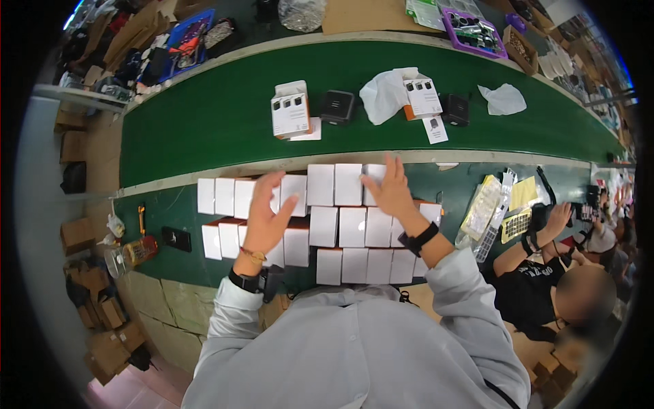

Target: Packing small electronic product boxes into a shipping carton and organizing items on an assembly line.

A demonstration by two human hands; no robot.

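Several small white boxes [340, 228] stand packed in rows on the green bench in front of me. My left hand [267, 211] hovers over the left part of the rows, fingers spread, touching or just above a box top. My right hand [390, 187] lies flat with fingers apart on the boxes at the back right of the group. Neither hand grips anything. Both wrists wear dark bands, and the left also has a thin bracelet.
A green conveyor belt [225, 116] runs behind, carrying two opened printed boxes [291, 109], two black devices [337, 105], white bags [381, 95]. A bottle [133, 253] lies at the left. A co-worker [545, 273] sits at my right beside plastic trays [485, 208].
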